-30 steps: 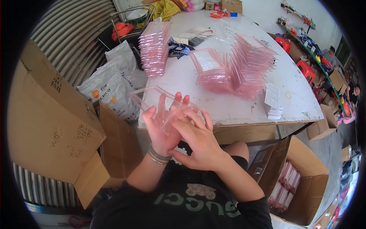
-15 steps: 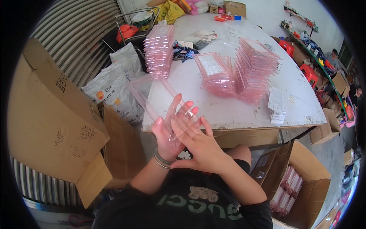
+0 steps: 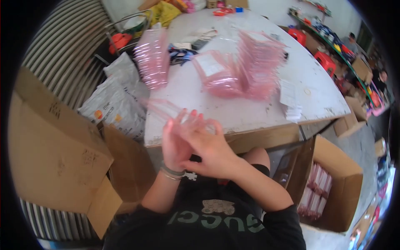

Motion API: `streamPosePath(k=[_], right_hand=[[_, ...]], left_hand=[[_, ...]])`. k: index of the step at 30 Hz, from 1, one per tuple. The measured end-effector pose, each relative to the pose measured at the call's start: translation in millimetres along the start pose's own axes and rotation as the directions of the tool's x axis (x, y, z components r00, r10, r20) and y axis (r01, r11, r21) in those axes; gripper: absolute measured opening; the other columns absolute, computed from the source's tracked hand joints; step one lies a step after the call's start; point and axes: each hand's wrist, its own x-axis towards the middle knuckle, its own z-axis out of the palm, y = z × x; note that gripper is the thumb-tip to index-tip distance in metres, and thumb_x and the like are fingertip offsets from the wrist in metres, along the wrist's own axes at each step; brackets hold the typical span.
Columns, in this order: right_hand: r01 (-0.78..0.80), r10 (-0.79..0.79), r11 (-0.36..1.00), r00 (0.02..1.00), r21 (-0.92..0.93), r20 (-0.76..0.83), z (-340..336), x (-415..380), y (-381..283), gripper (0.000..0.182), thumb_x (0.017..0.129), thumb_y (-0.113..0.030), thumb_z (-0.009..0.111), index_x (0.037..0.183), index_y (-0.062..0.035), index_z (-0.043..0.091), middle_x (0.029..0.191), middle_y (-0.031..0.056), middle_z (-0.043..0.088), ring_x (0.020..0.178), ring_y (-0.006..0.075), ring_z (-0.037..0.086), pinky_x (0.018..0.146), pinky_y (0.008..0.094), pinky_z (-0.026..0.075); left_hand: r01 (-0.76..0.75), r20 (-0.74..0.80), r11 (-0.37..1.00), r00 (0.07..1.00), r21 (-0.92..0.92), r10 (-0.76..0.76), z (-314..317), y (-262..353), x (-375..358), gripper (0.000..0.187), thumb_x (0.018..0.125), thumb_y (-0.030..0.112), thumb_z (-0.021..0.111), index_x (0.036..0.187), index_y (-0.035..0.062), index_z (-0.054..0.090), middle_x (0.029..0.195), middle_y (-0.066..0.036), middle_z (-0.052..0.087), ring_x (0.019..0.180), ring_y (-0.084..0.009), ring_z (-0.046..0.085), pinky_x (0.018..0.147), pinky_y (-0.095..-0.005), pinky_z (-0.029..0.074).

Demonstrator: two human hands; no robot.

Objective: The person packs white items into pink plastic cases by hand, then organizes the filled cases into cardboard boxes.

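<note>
Head view: gripping a translucent pink plastic pouch [image 3: 163, 109] in the left hand [image 3: 174, 146], partly behind the right hand [image 3: 211, 146], by the near left corner of the white table [image 3: 248, 115]. On the right, cannot tell pinching from pressing through blur.

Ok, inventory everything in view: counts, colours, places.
plastic piece: one, clear pinkish, between hands
plastic stacks: three, pink, on table
slip stack: one, white, table's front edge
cloth: one heap, dark blue, between stacks
table: one, white, ahead
sack: at least one, grey-white, left
cartons: several, brown, left and right
packs: several, pink, inside right carton
stools: two, red, far right
bag: one, yellow, back left
people: two, colours unclear, right background
shelf clutter: uncounted, mixed, right
left hand: one, bare, on plastic
right hand: one, bare, on plastic
</note>
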Motion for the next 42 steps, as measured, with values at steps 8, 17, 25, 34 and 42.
streamPosePath(k=[8,17,25,34,42], right_hand=[[-0.394,0.133,0.58,0.909,-0.713,-0.395,-173,-71,137,0.044,0.078,-0.017,0.075,0.119,-0.0035,0.066,0.116,0.0207,0.067,0.113,0.0351,0.06,0.099,0.0507,0.044],[-0.201,0.244,0.255,0.96,-0.946,-0.138,-182,-92,198,0.002,0.08,-0.012,0.059,0.081,-0.0107,0.061,0.078,0.0069,0.067,0.086,0.0248,0.064,0.088,0.0457,0.043],[-0.369,-0.155,0.24,0.899,-0.898,-0.41,-220,-74,124,0.046,0.081,0.006,0.057,0.126,-0.0034,0.061,0.096,0.0115,0.062,0.092,0.0282,0.061,0.084,0.0414,0.048],[0.207,-0.235,0.972,0.86,-0.112,-0.454,-125,-25,-27,0.021,0.087,0.01,0.056,0.107,0.0023,0.059,0.093,0.0244,0.07,0.076,0.0305,0.07,0.068,0.0345,0.056],[0.395,-0.492,0.82,0.856,-0.415,-0.157,-90,3,-14,0.028,0.069,-0.005,0.066,0.096,0.0027,0.063,0.089,0.0176,0.069,0.073,0.0301,0.07,0.058,0.0344,0.055]], left_hand=[[0.032,-0.007,0.898,0.999,-0.439,-0.04,-38,48,23,0.079,0.086,0.043,0.07,0.134,-0.0114,0.037,0.133,-0.023,0.047,0.128,-0.0371,0.046,0.114,-0.05,0.038],[0.161,0.068,0.844,0.987,-0.512,-0.146,-11,23,16,0.086,0.085,0.053,0.067,0.137,-0.008,0.036,0.134,-0.022,0.047,0.129,-0.0379,0.044,0.112,-0.0501,0.041],[0.15,0.074,0.849,0.989,-0.507,-0.131,-14,30,14,0.091,0.082,0.059,0.067,0.133,-0.0091,0.036,0.131,-0.021,0.047,0.128,-0.0383,0.045,0.114,-0.0534,0.039],[0.089,-0.014,0.88,0.994,-0.466,-0.107,-8,16,16,0.077,0.087,0.058,0.062,0.131,-0.0031,0.043,0.128,-0.021,0.052,0.127,-0.0386,0.048,0.113,-0.0539,0.039],[0.093,-0.004,0.921,0.995,-0.378,-0.102,-10,24,5,0.075,0.09,0.061,0.054,0.13,-0.0014,0.046,0.128,-0.019,0.054,0.127,-0.037,0.049,0.109,-0.0548,0.04]])
